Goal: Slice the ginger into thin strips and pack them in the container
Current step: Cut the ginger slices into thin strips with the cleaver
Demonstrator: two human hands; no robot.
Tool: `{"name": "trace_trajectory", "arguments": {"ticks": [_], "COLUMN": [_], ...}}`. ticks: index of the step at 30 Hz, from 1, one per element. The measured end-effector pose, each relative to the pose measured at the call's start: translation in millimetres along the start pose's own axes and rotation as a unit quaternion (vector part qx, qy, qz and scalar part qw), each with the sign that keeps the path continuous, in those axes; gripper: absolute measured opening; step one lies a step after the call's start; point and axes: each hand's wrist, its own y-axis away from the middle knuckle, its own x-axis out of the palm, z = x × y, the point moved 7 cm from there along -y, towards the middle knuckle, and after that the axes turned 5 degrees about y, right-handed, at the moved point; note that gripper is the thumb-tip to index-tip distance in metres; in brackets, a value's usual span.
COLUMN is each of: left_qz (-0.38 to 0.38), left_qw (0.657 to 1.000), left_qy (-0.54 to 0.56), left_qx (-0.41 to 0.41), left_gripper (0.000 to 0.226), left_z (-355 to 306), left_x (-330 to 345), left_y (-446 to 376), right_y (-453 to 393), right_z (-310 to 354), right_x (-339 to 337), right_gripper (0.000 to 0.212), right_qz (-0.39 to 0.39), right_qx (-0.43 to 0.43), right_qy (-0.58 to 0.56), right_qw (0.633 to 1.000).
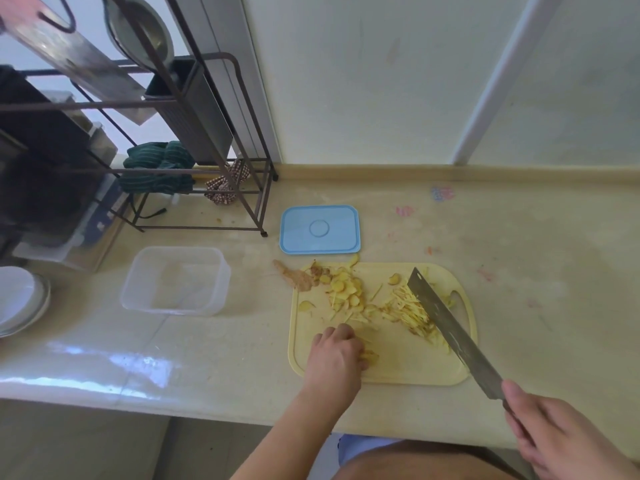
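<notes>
- Beige stone counter runs under everything, with a brown metal rack standing at its back left corner.
- A yellow cutting board lies near the front edge of the counter.
- A clear plastic container sits open to the left of the board, well apart from it, and its blue lid lies flat just behind the board.
- The cleaver slants over the board's right half, its blade against a heap of ginger strips.
- The right hand holds the cleaver's handle, fingers wrapped round it.
- The left hand rests knuckles-up on the board's front left part, fingers curled over a few ginger slices (whether it pinches them I cannot tell).
- More round slices lie piled at the board's back left, beside an unpeeled ginger piece overhanging the edge.
</notes>
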Motion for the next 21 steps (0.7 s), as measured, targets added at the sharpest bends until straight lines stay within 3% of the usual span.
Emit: {"name": "trace_trajectory", "arguments": {"ticks": [6,13,16,18,21], "left_qz": [0.003,-0.096,-0.054,-0.026,-0.048], "left_qw": [0.997,0.985,0.975,0.95,0.908], "left_qy": [0.052,0.051,0.148,0.245,0.348], "left_qx": [-0.06,-0.137,-0.154,-0.189,-0.229], "left_gripper": [0.019,0.022,0.024,0.027,0.03], "left_z": [12,57,45,33,15], "left_x": [-4,-41,-40,-29,-9], "left_y": [0,5,10,16,21], "right_y": [2,4,5,6,3], "right_z": [-2,-5,-5,-5,-5], "right_x": [-1,0,2,3,8], "right_gripper": [0.097,0.097,0.098,0.099,0.099], "right_qz": [-0.009,0.003,0.014,0.017,0.025], "right_qx": [-0.005,0.013,0.018,0.025,0.005], "right_qy": [0.029,0.019,0.023,0.017,0.045], "right_qw": [1.0,1.0,0.999,0.999,0.999]}}
